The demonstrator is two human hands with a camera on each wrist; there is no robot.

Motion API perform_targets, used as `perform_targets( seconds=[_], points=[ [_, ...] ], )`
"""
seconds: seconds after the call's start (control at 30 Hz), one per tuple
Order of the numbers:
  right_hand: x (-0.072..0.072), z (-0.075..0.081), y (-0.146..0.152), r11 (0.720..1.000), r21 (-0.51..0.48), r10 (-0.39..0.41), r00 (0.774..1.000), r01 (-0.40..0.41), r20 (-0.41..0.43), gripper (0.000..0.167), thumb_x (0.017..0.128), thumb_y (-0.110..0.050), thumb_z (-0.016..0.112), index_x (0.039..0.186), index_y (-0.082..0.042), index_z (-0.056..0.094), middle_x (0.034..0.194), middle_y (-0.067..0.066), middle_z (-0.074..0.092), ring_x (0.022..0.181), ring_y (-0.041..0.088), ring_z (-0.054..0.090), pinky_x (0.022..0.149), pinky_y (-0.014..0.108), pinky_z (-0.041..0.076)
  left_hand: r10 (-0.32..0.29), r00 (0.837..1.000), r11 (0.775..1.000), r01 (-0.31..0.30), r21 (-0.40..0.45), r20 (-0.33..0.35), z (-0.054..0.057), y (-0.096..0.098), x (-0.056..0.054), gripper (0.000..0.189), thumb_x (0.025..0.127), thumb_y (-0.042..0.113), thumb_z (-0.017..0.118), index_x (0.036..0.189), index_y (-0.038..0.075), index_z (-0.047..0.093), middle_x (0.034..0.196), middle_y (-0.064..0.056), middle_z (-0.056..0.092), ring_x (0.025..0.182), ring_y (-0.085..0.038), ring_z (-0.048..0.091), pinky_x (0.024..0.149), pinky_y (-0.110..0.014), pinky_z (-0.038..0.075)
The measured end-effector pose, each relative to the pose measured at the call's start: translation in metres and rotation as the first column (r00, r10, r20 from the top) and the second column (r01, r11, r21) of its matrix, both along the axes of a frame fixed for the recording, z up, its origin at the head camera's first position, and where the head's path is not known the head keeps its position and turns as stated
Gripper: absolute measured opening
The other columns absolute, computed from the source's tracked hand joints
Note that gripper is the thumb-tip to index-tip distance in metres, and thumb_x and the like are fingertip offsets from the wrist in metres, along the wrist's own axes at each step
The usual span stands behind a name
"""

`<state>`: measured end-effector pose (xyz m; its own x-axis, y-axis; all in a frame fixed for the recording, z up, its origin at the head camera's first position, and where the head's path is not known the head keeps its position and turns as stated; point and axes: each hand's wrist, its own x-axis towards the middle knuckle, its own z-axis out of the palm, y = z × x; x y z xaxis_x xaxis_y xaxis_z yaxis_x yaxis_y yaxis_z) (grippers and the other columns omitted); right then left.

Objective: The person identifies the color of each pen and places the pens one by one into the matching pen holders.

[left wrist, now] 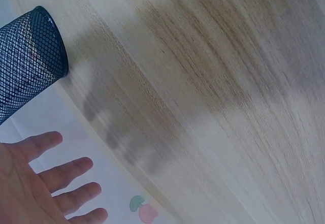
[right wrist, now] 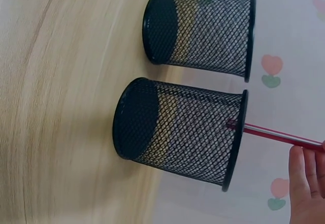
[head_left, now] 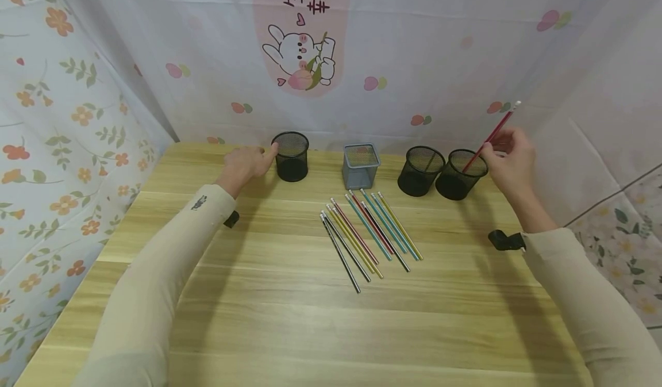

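My right hand (head_left: 513,160) pinches a red pencil (head_left: 497,127) with a white eraser end pointing up. Its lower end reaches into the rightmost black mesh pen cup (head_left: 455,184), passing through the rim in the right wrist view. Beside that cup stands a second round black mesh cup (head_left: 415,183). At the far left my left hand (head_left: 243,165) is at another black mesh cup (head_left: 292,169), its thumb at the rim in the head view. In the left wrist view the fingers (left wrist: 73,173) are spread and straight, and the thumb is hidden.
Several pencils (head_left: 362,243) in black, yellow, red and blue lie in a loose row mid-table. Behind them stands a square grey mesh holder (head_left: 359,177). A printed white curtain (head_left: 217,48) hangs along the back edge of the wooden table (head_left: 289,329).
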<state>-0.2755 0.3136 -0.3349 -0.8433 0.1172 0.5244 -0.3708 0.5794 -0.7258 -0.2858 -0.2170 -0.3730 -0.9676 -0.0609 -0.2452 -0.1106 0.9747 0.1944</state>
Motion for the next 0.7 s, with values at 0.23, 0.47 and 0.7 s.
perform_targets(
  seconds=[0.23,0.47,0.7],
  points=[
    [-0.012,-0.014,0.009,0.998,0.053,-0.034,0.998,0.032,0.044,0.016,0.095,-0.008,0.060,0.108,0.000,0.058,0.096,0.000,0.060,0.086,0.002,0.057,0.073,0.014,0.046,-0.003,1.000,1.000,0.003,-0.016,-0.010,-0.001,-0.001,0.000,0.097,0.096,0.073,-0.002,0.159,0.009,0.035,0.151,-0.032,0.039,0.127,-0.056,0.044,0.093,-0.063,0.041],
    [-0.018,-0.021,0.012,0.996,0.084,-0.030,0.997,0.024,0.066,0.017,0.094,-0.007,0.061,0.107,0.004,0.058,0.096,0.004,0.061,0.082,0.000,0.057,0.073,0.013,0.045,-0.013,1.000,0.999,0.012,-0.030,-0.012,-0.003,-0.001,-0.001,0.100,0.095,0.073,-0.006,0.159,0.009,0.035,0.152,-0.032,0.038,0.128,-0.056,0.043,0.095,-0.064,0.039],
    [-0.022,-0.025,0.012,0.990,0.141,-0.032,0.995,0.017,0.100,0.019,0.094,-0.006,0.059,0.108,0.006,0.056,0.099,0.012,0.063,0.080,-0.002,0.054,0.072,0.013,0.044,-0.014,1.000,1.000,0.014,-0.023,0.003,-0.003,-0.001,-0.001,0.101,0.094,0.074,-0.007,0.159,0.009,0.034,0.153,-0.032,0.037,0.129,-0.056,0.042,0.096,-0.064,0.039]
  ],
)
